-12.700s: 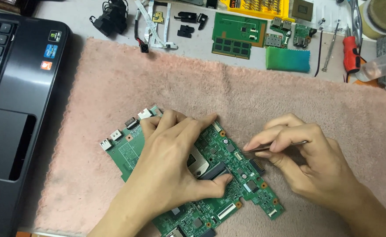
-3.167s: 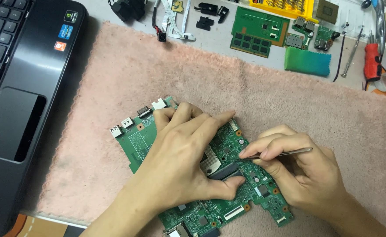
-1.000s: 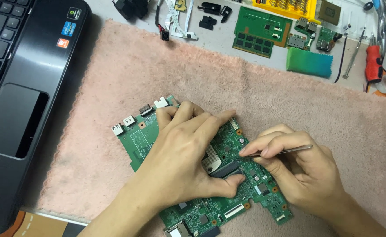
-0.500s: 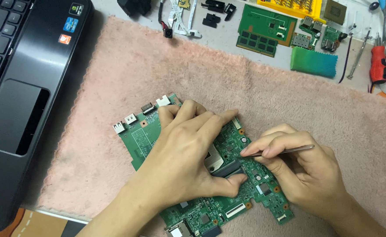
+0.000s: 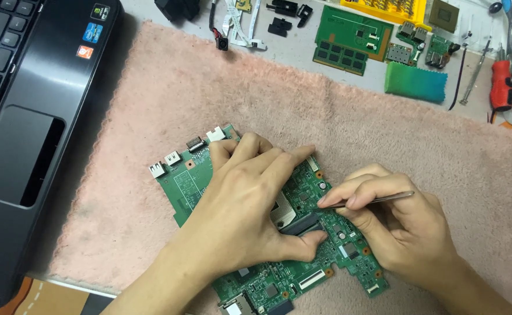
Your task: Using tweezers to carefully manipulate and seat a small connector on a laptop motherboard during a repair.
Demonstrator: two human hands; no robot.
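Both my hands sit on the green circuit board [image 5: 192,184]: left hand [image 5: 250,210] pressed flat, fingers spread; right hand [image 5: 398,230] fingers pinching metal tweezers [image 5: 378,199].

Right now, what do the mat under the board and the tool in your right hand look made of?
Mat: soft pink fabric, like terry towel; fuzzy nap, frayed edge. Tweezers in right hand: probably steel; thin, grey, dull sheen. Circuit board: rigid green laminate.

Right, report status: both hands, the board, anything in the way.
Left hand flat on green circuit board, pinning it to pink towel. Right hand grips thin metal tweezers, tip at dark connector. Nothing in the way.
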